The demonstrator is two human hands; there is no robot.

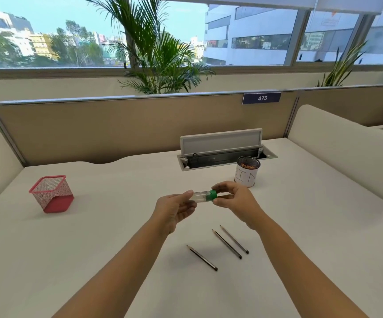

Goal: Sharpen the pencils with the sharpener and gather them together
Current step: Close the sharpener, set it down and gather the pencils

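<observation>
Both hands hold a sharpener (204, 196) above the white desk: a clear tube with a green cap. My left hand (174, 208) pinches the clear end, and my right hand (235, 201) grips the green cap end. Three dark pencils lie on the desk below the hands, tips pointing up-left. One pencil (202, 258) lies alone at the left. Two more pencils (226, 243) (234, 239) lie side by side at the right.
A red mesh holder (52, 194) stands at the left of the desk. A white-wrapped mesh cup (247, 172) holding shavings stands behind my right hand. An open cable hatch (222, 152) lies at the back, with padded dividers on both sides.
</observation>
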